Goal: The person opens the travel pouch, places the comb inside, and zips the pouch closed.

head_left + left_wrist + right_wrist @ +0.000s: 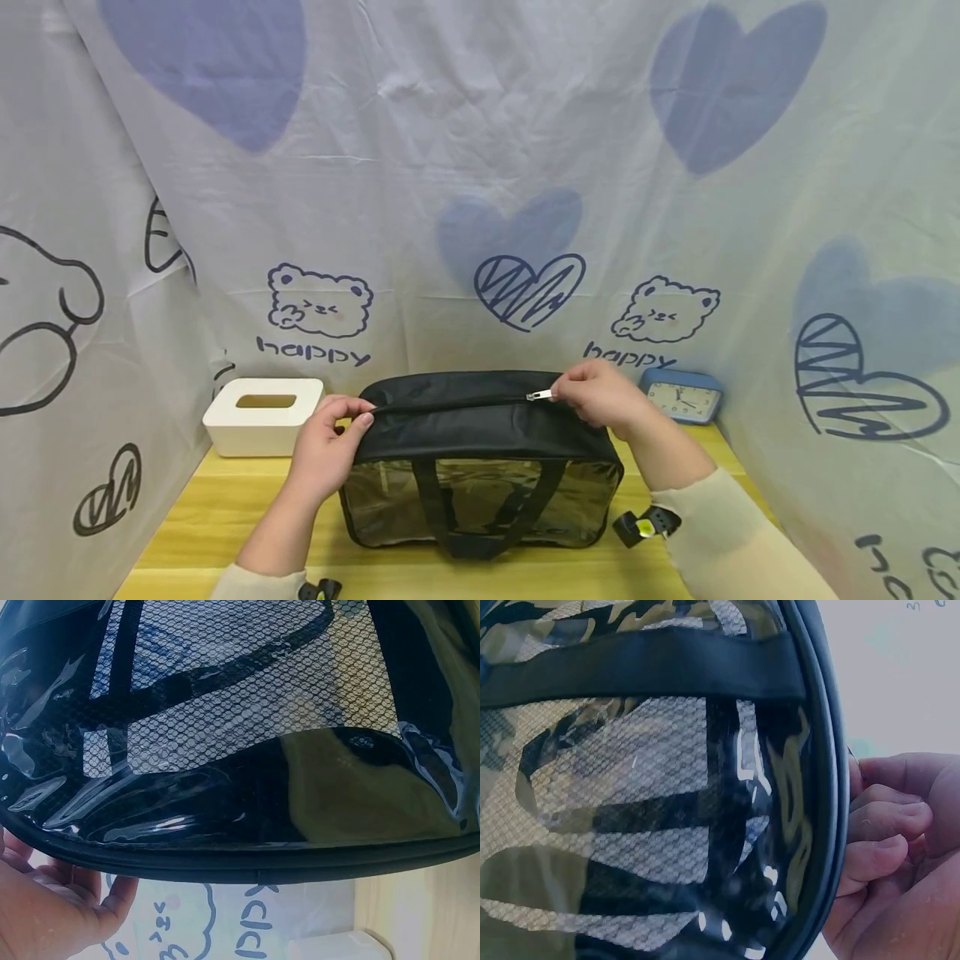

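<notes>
A black bag [480,435] with see-through sides stands upright on the table, and its strap handle [474,547] hangs down the front. Along its top runs a zipper. Thumb and fingers of my right hand [600,395] pinch the silver zipper pull [541,395], towards the right end of the top. My left hand [327,446] pinches the bag's top at the left end of the zipper. In the left wrist view the left hand [56,904] is at the bag's dark rim [259,868]; the right wrist view shows curled fingers of the right hand [900,847] beyond the edge.
A white tissue box [258,429] stands behind and left of the bag. At the back right is a blue clock [682,397]. Printed cloth [420,125] hangs around the yellow wood-grain table [187,542] at the back and sides.
</notes>
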Demonstrator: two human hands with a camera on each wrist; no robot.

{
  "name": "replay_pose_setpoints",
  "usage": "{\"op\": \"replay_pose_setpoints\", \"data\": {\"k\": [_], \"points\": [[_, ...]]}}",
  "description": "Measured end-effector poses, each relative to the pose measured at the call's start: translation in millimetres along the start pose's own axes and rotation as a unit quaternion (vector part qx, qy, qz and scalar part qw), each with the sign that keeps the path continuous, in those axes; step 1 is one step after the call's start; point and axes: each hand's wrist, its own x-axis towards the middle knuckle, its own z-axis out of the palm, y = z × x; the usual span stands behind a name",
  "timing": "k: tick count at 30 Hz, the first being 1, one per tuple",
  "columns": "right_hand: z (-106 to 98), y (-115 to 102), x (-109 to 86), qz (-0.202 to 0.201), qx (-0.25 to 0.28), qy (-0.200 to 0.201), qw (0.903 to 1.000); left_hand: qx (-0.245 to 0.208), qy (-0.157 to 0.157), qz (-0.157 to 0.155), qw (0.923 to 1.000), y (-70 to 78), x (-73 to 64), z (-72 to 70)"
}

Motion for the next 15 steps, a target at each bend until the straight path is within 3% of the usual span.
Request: {"op": "replay_pose_setpoints", "data": {"k": [15], "points": [[-29, 38, -13.9, 0.025, 0.003, 0.036, 0.9991, -0.007, 0.006, 0.0, 1.0, -4.3, -0.2, 1.8]]}}
